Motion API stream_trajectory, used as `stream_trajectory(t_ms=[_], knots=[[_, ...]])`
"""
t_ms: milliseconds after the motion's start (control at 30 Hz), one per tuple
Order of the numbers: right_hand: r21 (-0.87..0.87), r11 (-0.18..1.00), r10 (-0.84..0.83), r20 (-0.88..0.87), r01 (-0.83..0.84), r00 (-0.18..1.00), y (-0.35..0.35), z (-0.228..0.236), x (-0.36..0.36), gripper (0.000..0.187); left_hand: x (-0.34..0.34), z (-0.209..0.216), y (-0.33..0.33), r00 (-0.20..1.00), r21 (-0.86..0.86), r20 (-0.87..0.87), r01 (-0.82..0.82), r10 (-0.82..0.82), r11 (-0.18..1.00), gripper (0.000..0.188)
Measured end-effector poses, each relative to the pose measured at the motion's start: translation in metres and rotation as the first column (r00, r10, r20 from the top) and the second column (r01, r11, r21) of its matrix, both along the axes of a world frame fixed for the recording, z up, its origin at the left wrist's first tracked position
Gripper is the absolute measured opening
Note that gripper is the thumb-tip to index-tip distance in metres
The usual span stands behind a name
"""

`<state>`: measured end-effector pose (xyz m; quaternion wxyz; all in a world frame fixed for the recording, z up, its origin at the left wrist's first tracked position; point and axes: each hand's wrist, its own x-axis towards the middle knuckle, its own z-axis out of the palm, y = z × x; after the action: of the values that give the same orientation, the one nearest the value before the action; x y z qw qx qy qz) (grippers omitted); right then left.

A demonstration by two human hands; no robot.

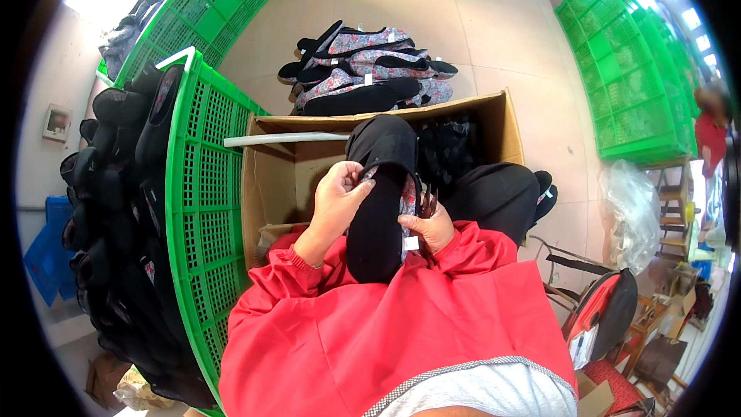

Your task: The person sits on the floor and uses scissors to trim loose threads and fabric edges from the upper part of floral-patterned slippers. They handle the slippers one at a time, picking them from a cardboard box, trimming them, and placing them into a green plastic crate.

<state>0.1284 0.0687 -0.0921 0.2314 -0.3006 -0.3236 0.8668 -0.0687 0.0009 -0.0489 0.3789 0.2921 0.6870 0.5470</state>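
A black cloth shoe (372,228) with a floral lining and a small white tag lies over my lap, its sole end toward me. My left hand (338,199) pinches the shoe's rim on its left side, fingers closed. On the other side, my right hand (434,225) grips the edge near the tag with its thumb on top. Thin dark points of a tool (427,202) stick up by my right fingers; its kind and how it is held cannot be made out. Ahead of me on the floor lies a pile of similar floral-lined shoes (370,69).
An open cardboard box (270,185) stands before me, with dark plastic (448,147) inside and a pale strip (285,139) across it. Left, a green crate (202,177) is beside stacked black shoes (123,247). Green crates (617,69), a plastic bag (629,208) and a chair (606,309) are right.
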Motion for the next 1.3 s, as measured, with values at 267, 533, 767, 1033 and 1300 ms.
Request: stream_trajectory(t_ms=[267,533,767,1033,1300], knots=[[0.306,0.952,-0.068,0.155,0.017,0.986,-0.021,-0.001,0.004,0.031,0.002,0.008,-0.041,0.928,0.097,-0.371,-0.008,0.044,0.995,0.024],[0.390,0.921,-0.080,0.254,-0.026,0.964,-0.022,-0.018,-0.003,0.026,0.017,-0.007,-0.042,0.928,0.155,-0.049,-0.358,0.369,0.921,0.018],[0.124,0.992,0.016,0.149,-0.035,0.989,-0.009,0.023,-0.013,0.013,0.015,0.009,-0.050,0.717,0.159,0.691,-0.026,-0.092,0.987,0.025],[0.223,0.967,-0.146,0.102,0.120,0.984,0.010,0.021,0.000,0.010,-0.006,0.038,-0.007,0.600,0.022,0.759,-0.410,0.252,0.912,0.023],[0.294,0.942,-0.151,-0.063,0.163,0.986,0.024,0.050,0.010,0.013,-0.002,0.068,0.013,0.445,-0.037,0.875,-0.335,0.192,0.942,0.036]])
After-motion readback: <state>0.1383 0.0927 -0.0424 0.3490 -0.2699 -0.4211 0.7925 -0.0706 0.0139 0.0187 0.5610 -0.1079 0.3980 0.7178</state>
